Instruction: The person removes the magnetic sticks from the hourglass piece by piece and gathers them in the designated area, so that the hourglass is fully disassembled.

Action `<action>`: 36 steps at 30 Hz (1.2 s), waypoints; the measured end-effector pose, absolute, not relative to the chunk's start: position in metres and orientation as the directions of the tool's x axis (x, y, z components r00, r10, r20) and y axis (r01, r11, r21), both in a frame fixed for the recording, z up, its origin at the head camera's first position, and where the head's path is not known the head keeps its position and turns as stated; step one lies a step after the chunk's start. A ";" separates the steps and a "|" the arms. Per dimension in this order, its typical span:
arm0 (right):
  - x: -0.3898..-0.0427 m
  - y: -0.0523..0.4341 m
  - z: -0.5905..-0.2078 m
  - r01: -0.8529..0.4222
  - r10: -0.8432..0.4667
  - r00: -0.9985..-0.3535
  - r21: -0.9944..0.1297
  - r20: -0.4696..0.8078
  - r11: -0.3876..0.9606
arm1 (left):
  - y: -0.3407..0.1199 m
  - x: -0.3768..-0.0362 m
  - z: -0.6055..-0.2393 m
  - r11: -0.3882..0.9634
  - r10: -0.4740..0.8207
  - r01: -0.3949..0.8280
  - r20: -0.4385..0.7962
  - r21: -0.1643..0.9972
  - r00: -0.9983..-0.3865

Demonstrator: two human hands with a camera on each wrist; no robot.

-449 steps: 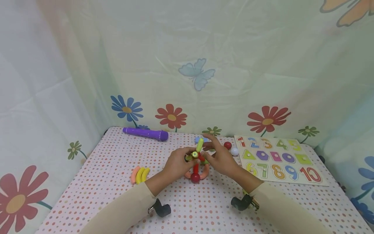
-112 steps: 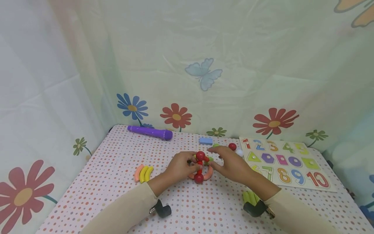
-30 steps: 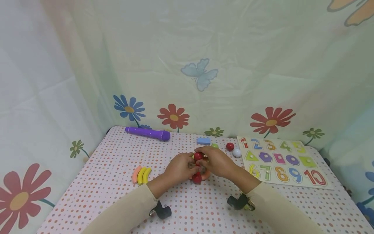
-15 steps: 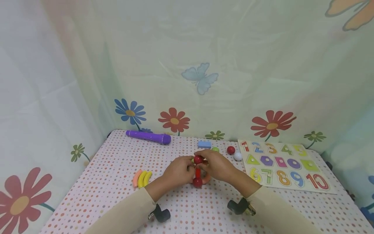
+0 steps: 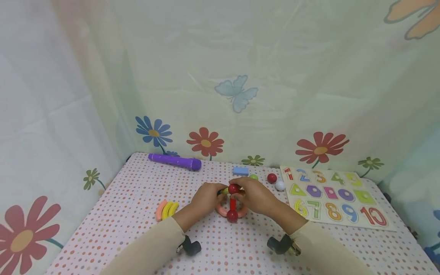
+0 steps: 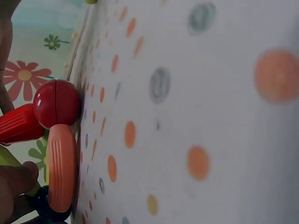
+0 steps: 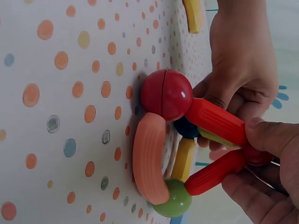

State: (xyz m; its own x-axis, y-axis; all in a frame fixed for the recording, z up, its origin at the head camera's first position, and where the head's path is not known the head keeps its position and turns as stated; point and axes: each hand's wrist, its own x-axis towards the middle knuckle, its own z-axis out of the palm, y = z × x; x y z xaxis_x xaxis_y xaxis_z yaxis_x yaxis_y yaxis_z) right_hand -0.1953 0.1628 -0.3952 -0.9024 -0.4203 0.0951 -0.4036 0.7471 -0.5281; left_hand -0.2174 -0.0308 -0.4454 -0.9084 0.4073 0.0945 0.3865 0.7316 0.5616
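Note:
A toy of magnetic balls and sticks stands on the table in front of me. Curved pink sticks (image 7: 149, 158) form its base, with a red ball (image 5: 232, 216), a green ball (image 7: 173, 198) and a dark blue ball (image 6: 50, 205). Red sticks (image 7: 217, 120) slope up to the top red ball (image 5: 233, 188). My right hand (image 5: 256, 195) pinches that top ball between thumb and fingers. On the other side, my left hand (image 5: 205, 199) pinches a yellow-green stick (image 5: 224, 190) near the dark blue ball. Whether the stick touches the top ball is hard to tell.
Behind lie a blue block (image 5: 240, 171), a green ball (image 5: 253, 177), a red ball (image 5: 272, 178) and a white ball (image 5: 280, 185). A number puzzle board (image 5: 338, 198) is right. Left are a purple toy microphone (image 5: 175, 161) and curved yellow sticks (image 5: 170, 209) beside a pink one.
Earlier a yellow-green stick stuck up at the top; later a red ball appears there. My right hand has closed in on that ball, and my left hand has shifted slightly left.

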 end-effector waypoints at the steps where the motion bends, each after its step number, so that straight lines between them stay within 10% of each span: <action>1: -0.195 0.163 -0.396 -0.400 -0.417 -0.904 -0.532 0.095 0.746 | -0.030 -0.218 -0.446 0.730 0.418 0.399 0.099 0.555 -0.903; 36: -0.193 0.176 -0.395 -0.476 -0.405 -0.878 -0.541 0.253 0.693 | -0.029 -0.219 -0.443 0.738 0.419 0.394 0.085 0.548 -0.904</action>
